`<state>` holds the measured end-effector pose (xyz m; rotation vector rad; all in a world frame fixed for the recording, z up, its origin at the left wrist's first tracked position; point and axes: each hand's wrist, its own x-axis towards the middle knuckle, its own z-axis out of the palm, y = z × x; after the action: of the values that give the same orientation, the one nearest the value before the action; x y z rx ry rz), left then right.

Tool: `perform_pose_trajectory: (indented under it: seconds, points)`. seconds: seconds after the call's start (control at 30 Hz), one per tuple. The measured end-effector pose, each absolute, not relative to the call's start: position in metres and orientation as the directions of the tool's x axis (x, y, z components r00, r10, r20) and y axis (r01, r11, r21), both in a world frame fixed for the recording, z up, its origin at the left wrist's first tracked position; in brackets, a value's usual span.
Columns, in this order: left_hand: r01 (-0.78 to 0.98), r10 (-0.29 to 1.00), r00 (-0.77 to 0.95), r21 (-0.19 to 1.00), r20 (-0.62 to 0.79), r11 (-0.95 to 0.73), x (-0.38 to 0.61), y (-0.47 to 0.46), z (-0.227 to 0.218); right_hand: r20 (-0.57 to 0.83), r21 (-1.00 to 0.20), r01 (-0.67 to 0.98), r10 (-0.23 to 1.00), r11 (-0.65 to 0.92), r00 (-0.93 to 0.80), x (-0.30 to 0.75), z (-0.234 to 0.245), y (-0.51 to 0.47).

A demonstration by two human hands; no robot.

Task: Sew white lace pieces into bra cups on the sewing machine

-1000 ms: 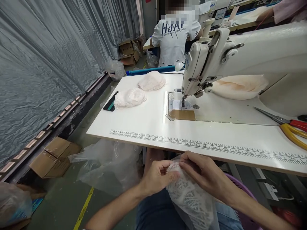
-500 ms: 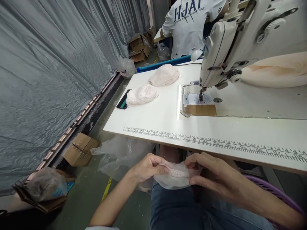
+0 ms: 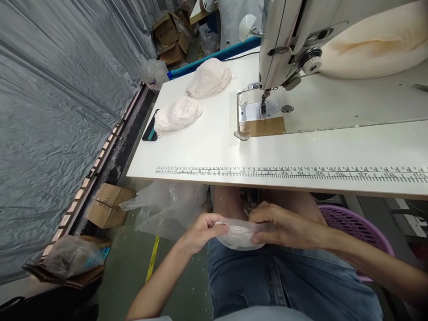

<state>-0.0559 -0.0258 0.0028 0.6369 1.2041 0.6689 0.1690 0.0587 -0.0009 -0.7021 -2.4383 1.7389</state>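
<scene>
In the head view, the left hand [image 3: 207, 232] pinches one end of a sheer, lace-edged piece [image 3: 236, 240] and the right hand [image 3: 284, 226] grips the other, over the lap [image 3: 254, 281], just off the near edge of the sewing table [image 3: 200, 151]. One pale bundle [image 3: 179, 116] lies by the table's left edge, another bundle [image 3: 210, 79] toward its far left corner.

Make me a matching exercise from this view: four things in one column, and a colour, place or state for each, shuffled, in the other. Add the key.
Things
1. Cloth
2. Basket
3. Ruler
4. Tape

Descriptions
A. Yellow, on the floor
B. Printed along the near edge of the table
C. Held by the left hand and right hand
D. Purple

Pairs: 1-C, 2-D, 3-B, 4-A
</scene>
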Motion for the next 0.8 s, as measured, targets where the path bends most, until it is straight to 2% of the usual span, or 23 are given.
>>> perform_pose_trajectory:
  seconds: [0.1,0.23,0.33,0.4,0.5,0.63,0.7,0.8]
  points:
    - [-0.066,0.719,0.266,0.732,-0.642,0.679,-0.056,-0.027,0.006,-0.148,-0.956,0.228,0.37,0.183,-0.917,0.169,-0.008,0.057]
    - [0.107,0.661,0.405,0.751,-0.632,0.652,-0.051,-0.015,0.012,-0.13,-0.976,0.177,0.312,0.13,-0.941,0.166,-0.009,0.059]
    - [0.179,0.681,0.404,0.783,-0.611,0.596,-0.045,-0.008,0.013,-0.128,-0.982,0.158,0.253,0.101,-0.959,0.169,-0.007,0.063]
    - [0.166,0.685,0.383,0.776,-0.62,0.609,-0.042,-0.009,0.012,-0.143,-0.981,0.169,0.235,0.095,-0.961,0.174,-0.004,0.066]
    - [0.088,0.678,0.315,0.731,-0.665,0.676,-0.041,-0.015,0.007,-0.214,-0.966,0.244,0.258,0.089,-0.942,0.182,-0.003,0.064]
    - [0.012,0.676,0.221,0.695,-0.703,0.719,-0.043,-0.026,0.003,-0.326,-0.904,0.404,0.388,0.138,-0.862,0.186,-0.004,0.052]
    - [0.034,0.664,0.257,0.693,-0.702,0.72,-0.045,-0.028,0.005,-0.345,-0.88,0.447,0.43,0.161,-0.834,0.184,-0.005,0.047]
    - [0.151,0.623,0.363,0.704,-0.693,0.694,-0.046,-0.026,0.01,-0.351,-0.887,0.438,0.405,0.144,-0.844,0.179,-0.004,0.044]
